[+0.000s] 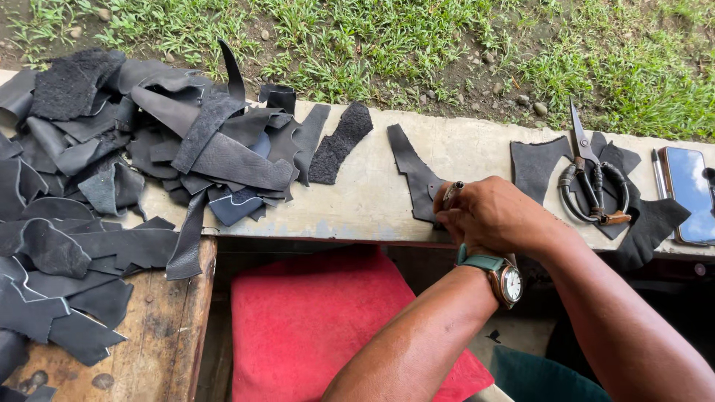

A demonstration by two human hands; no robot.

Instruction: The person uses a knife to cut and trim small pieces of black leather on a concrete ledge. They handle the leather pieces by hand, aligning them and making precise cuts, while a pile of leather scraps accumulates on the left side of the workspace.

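right hand [495, 216]: grip pinched on a pen [452, 194], tip at the black leather piece [417, 175], which lies flat on the concrete desk [372, 193], left of the scissors [592, 179].
left hand [456, 223]: mostly hidden under the right; can't tell grip, seems to press the piece edge.
risk: piece near desk front edge, may shift w/ pen pressure, giving a skewed line.
risk 2: scissors & phone [689, 193] close to the right arm; a bump could knock them off.
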